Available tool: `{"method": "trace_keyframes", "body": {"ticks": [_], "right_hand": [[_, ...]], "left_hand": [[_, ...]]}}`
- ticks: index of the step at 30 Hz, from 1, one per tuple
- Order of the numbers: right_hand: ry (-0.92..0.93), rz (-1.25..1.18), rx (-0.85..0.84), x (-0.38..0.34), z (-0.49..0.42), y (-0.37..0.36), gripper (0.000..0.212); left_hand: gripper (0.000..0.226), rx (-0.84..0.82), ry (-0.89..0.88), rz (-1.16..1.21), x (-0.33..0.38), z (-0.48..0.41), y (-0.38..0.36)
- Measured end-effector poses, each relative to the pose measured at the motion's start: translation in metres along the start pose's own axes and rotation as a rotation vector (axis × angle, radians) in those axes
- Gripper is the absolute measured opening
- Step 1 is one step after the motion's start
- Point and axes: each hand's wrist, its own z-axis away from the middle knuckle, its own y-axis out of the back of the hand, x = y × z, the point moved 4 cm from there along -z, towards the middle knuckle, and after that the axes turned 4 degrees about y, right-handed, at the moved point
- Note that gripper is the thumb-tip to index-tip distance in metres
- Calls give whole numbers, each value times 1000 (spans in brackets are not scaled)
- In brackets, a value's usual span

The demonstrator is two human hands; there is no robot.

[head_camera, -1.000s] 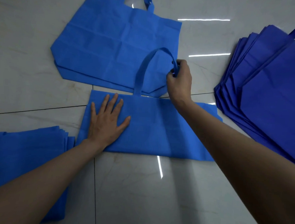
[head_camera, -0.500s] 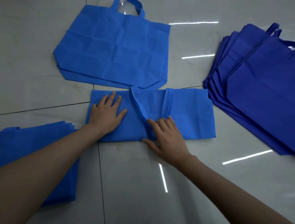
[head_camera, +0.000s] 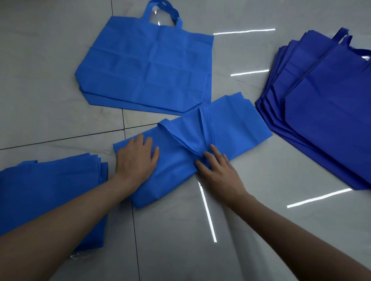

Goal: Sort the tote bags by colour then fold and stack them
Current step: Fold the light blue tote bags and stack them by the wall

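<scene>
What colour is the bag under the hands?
The bag is bright blue, lighter than the dark blue pile on the right. The head view shows it.

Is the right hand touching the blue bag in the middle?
Touching. The head view shows the right hand lying on the folded bag, straight fingers pressing the cloth near its lower edge.

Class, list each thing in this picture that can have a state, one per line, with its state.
Light blue fabric tote bag under the hands: folded into a strip, handles tucked down across it.
Far light blue tote bag: flat, unfolded.
Left pile of light blue bags: folded, stacked.
Right pile of dark blue tote bags: unfolded, fanned.
Left hand: flat, pressing the strip.
Right hand: fingers straight, pressing the handles.
</scene>
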Motion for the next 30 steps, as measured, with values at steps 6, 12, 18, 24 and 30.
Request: {"method": "trace_keyframes", "body": {"ticks": [6,12,18,24,30], "right_hand": [[223,-34,-125,33,18,9,32],[204,34,-263,46,29,24,44],[-9,-159,-202,-2,38,26,46],[-261,-144,-83,-18,37,18,35],[-133,-174,-82,-14,47,20,32]], "left_hand": [[49,104,-385,205,13,-5,10],[89,-330,-559,113,26,9,-36],[77,-217,-566,77,24,12,-37],[66,-115,-695,48,30,28,-14],[55,-158,-784,51,29,49,-23]]}}
